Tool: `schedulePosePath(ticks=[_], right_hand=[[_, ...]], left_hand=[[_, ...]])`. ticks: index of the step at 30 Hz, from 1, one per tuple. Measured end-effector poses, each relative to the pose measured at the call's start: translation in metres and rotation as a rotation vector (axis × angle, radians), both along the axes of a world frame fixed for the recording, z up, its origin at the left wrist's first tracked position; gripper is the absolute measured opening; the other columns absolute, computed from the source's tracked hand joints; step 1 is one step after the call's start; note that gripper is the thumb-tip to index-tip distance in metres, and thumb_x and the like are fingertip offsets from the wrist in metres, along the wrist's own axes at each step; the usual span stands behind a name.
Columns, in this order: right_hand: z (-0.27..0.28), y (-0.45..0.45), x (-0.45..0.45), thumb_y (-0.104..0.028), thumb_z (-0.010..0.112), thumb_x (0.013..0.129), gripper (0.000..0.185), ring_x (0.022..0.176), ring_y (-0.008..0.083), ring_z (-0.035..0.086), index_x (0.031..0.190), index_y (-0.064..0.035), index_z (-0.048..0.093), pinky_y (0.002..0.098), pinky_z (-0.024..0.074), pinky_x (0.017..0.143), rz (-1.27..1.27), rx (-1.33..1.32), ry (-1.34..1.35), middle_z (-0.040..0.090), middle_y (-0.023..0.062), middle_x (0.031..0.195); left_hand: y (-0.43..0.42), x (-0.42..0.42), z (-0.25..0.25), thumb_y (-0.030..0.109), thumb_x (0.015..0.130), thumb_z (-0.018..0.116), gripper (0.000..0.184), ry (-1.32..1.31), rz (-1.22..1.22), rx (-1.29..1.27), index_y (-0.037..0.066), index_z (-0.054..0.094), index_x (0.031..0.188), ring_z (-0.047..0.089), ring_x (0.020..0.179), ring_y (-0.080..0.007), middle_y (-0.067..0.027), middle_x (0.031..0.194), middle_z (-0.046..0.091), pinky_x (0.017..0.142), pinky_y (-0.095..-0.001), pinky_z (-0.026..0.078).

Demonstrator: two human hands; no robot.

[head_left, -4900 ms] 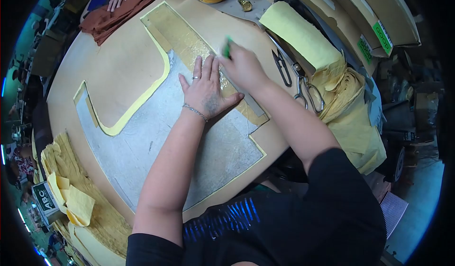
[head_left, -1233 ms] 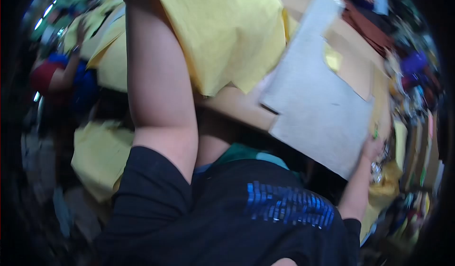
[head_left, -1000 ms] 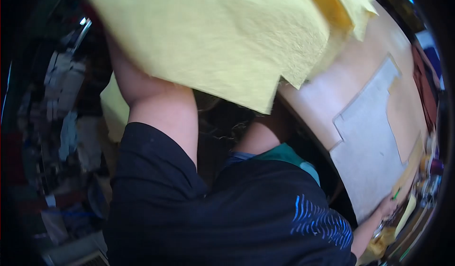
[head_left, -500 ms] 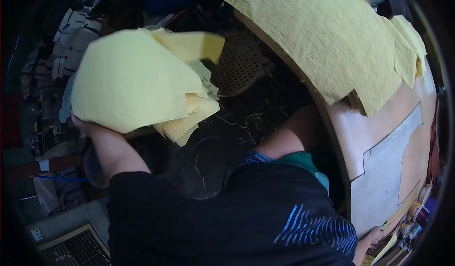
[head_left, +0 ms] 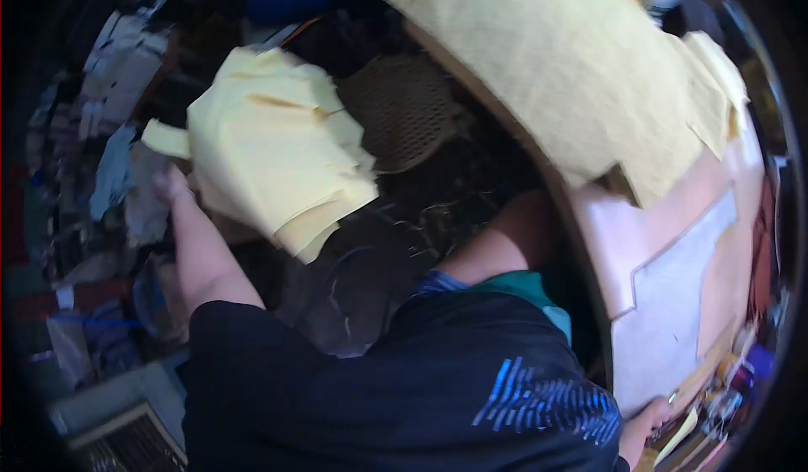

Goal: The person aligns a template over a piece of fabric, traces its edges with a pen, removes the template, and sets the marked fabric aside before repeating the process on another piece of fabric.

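Observation:
At the left, my left hand [head_left: 172, 188] is beside a loose stack of pale yellow sheets [head_left: 269, 152], just below a narrow strip that juts from it. Its fingers are blurred, and contact with the stack is unclear. Far off at the lower right, my right hand [head_left: 648, 417] rests by the near end of a grey flat pattern piece [head_left: 661, 320], closed around a small green tool of which only the tip shows. The pattern lies on the tan table [head_left: 623, 211].
Yellow cloth [head_left: 547, 68] drapes over the table's far part, overhanging its curved edge. A perforated brown seat [head_left: 404, 114] stands between stack and table. Rust-coloured cloth [head_left: 762, 253] and spools [head_left: 745, 371] are at the right. A grille [head_left: 130, 447] is at the lower left.
The yellow cloth swung from the table side to the left with my left hand; the hand now sits lower beside the stack. My right hand has stayed by the grey pattern as the view turned left.

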State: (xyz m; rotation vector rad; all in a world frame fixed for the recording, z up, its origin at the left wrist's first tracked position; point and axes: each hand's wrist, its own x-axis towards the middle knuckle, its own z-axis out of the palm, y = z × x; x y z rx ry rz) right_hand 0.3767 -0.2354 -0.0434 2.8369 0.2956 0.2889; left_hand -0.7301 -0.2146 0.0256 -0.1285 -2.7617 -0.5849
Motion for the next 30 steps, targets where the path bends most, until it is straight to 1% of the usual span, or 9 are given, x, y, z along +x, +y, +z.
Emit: schedulePosePath(ticks=[1, 6, 8, 10, 12, 20, 24, 26, 30], right_hand=[[-0.007, -0.005, 0.010, -0.034, 0.046, 0.075, 0.034, 0.086, 0.0338, 0.055, 0.095, -0.0101, 0.060, 0.0433, 0.0440, 0.069, 0.008, 0.080, -0.046, 0.058, 0.0157, 0.095], [-0.039, -0.026, 0.019, -0.027, 0.049, 0.076, 0.026, 0.074, 0.0335, 0.056, 0.088, -0.0055, 0.058, 0.0406, 0.0451, 0.062, 0.135, 0.310, -0.210, 0.058, 0.0170, 0.083], [-0.010, -0.006, -0.033, -0.026, 0.049, 0.076, 0.028, 0.081, 0.0347, 0.054, 0.090, -0.0040, 0.056, 0.0450, 0.0409, 0.073, 0.170, 0.263, -0.231, 0.057, 0.0193, 0.086], [-0.010, -0.006, -0.038, -0.027, 0.049, 0.076, 0.030, 0.092, 0.0340, 0.048, 0.096, -0.0052, 0.054, 0.0445, 0.0396, 0.077, 0.117, 0.306, -0.219, 0.053, 0.0193, 0.092], [0.002, 0.002, -0.058, -0.027, 0.048, 0.077, 0.031, 0.098, 0.0340, 0.044, 0.100, -0.0068, 0.053, 0.0442, 0.0387, 0.079, 0.105, 0.330, -0.210, 0.051, 0.0193, 0.097], [0.001, 0.002, -0.056, -0.029, 0.043, 0.079, 0.031, 0.100, 0.0349, 0.041, 0.103, -0.0101, 0.049, 0.0455, 0.0383, 0.080, 0.072, 0.378, -0.115, 0.046, 0.0165, 0.103], [0.017, 0.009, -0.067, -0.030, 0.041, 0.080, 0.039, 0.102, 0.0348, 0.040, 0.113, -0.0100, 0.045, 0.0423, 0.0321, 0.088, 0.018, 0.375, -0.003, 0.045, 0.0168, 0.108], [0.006, 0.005, -0.059, -0.028, 0.042, 0.080, 0.032, 0.099, 0.0352, 0.042, 0.106, -0.0100, 0.048, 0.0446, 0.0364, 0.082, 0.052, 0.396, -0.065, 0.046, 0.0161, 0.104], [0.007, 0.005, -0.060, -0.028, 0.043, 0.080, 0.030, 0.097, 0.0353, 0.042, 0.103, -0.0102, 0.050, 0.0453, 0.0378, 0.080, 0.054, 0.394, -0.063, 0.047, 0.0158, 0.101]], left_hand=[[0.038, -0.015, 0.002, 0.029, 0.068, 0.060, 0.041, 0.380, -0.147, 0.042, -0.003, 0.056, 0.093, 0.052, 0.092, -0.0338, -0.0201, 0.097, 0.056, 0.080, -0.0388, 0.040], [0.263, 0.215, 0.112, 0.012, 0.079, 0.054, 0.021, 0.424, -1.183, 0.706, 0.000, 0.055, 0.097, 0.054, 0.091, -0.0178, -0.0110, 0.099, 0.057, 0.080, -0.0273, 0.041], [0.291, 0.351, 0.128, 0.008, 0.079, 0.054, 0.018, 0.129, -1.621, 0.709, 0.001, 0.055, 0.095, 0.053, 0.092, -0.0167, -0.0099, 0.098, 0.057, 0.082, -0.0266, 0.039], [0.312, 0.444, 0.119, 0.006, 0.074, 0.059, 0.017, 0.366, -1.983, 0.579, 0.000, 0.055, 0.089, 0.054, 0.087, -0.0185, -0.0098, 0.090, 0.057, 0.079, -0.0276, 0.041], [0.313, 0.525, 0.104, 0.013, 0.072, 0.063, 0.024, 0.222, -2.174, 0.507, 0.001, 0.053, 0.090, 0.053, 0.091, -0.0255, -0.0140, 0.093, 0.056, 0.079, -0.0304, 0.041], [0.323, 0.649, 0.078, 0.016, 0.071, 0.062, 0.024, 0.317, -2.090, 0.220, 0.002, 0.054, 0.088, 0.054, 0.083, -0.0290, -0.0142, 0.088, 0.056, 0.072, -0.0350, 0.043], [0.356, 0.638, 0.066, 0.007, 0.075, 0.053, 0.009, 0.288, -2.086, 0.758, 0.001, 0.054, 0.081, 0.055, 0.071, -0.0262, -0.0124, 0.074, 0.056, 0.065, -0.0317, 0.043], [0.365, 0.615, 0.077, 0.009, 0.081, 0.046, 0.010, -0.081, -1.859, 0.862, 0.003, 0.052, 0.076, 0.049, 0.065, -0.0120, -0.0056, 0.070, 0.053, 0.061, -0.0257, 0.041], [0.380, 0.550, 0.115, 0.016, 0.079, 0.045, 0.015, -0.549, -1.338, 1.276, 0.004, 0.048, 0.088, 0.051, 0.070, -0.0158, -0.0072, 0.081, 0.054, 0.065, -0.0262, 0.043]])
